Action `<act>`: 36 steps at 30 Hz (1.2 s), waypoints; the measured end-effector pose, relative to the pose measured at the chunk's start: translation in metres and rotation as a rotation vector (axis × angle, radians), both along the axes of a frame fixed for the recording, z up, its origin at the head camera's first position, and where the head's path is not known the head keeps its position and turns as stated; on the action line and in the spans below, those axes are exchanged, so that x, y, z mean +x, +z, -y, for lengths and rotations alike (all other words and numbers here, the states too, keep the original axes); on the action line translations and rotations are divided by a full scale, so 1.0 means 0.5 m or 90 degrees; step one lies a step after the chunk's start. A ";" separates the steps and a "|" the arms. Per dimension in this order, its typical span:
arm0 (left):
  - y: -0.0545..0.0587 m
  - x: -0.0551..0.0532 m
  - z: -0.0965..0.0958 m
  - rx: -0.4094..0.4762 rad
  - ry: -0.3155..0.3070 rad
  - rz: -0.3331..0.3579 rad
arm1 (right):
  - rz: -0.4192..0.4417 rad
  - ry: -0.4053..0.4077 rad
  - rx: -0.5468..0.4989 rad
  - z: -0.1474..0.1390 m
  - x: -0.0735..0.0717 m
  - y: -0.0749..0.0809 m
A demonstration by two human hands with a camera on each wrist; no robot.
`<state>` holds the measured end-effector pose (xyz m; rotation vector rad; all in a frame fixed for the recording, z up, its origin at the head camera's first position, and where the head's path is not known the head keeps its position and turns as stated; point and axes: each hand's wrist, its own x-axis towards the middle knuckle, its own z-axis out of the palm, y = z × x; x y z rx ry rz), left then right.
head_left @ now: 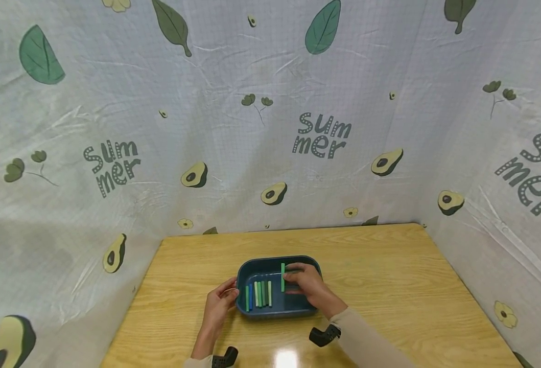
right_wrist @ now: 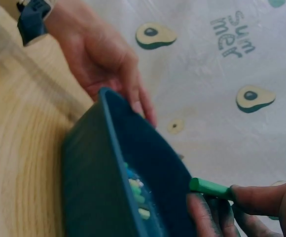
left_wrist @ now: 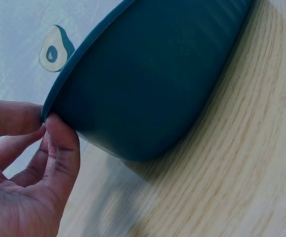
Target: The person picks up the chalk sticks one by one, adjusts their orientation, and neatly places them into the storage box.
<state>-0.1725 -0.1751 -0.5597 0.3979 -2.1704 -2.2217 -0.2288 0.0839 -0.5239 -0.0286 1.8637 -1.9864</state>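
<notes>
My right hand [head_left: 313, 287] pinches a bright green chalk stick [head_left: 282, 277] over the right part of a dark blue rectangular tray [head_left: 279, 316]. In the right wrist view the green chalk [right_wrist: 209, 188] sits between thumb and fingertips, higher than the tray's floor. My left hand [head_left: 217, 308] grips the tray's left rim, and the left wrist view shows thumb and a finger pinching that rim [left_wrist: 59, 81]. Several chalk sticks stand side by side in the tray's left half, among them a blue one [head_left: 250, 297], a dark green one [head_left: 266, 293] and a pale one [head_left: 269, 294].
The tray stands on a light wooden table [head_left: 371, 266]. A white cloth [head_left: 233, 148] printed with avocados, leaves and lettering hangs behind and at both sides. Each wrist wears a black camera, such as the right one [head_left: 324, 336].
</notes>
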 end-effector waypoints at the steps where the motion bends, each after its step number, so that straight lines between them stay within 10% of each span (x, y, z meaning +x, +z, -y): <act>1: 0.000 0.000 0.000 -0.002 0.000 -0.001 | 0.002 0.003 0.006 0.003 -0.001 -0.003; 15: 0.006 0.001 0.002 -0.008 0.000 0.003 | 0.008 0.058 0.113 0.039 -0.015 -0.034; 36: 0.007 0.003 0.001 0.002 -0.001 -0.003 | -0.060 -0.009 0.266 0.082 -0.027 -0.070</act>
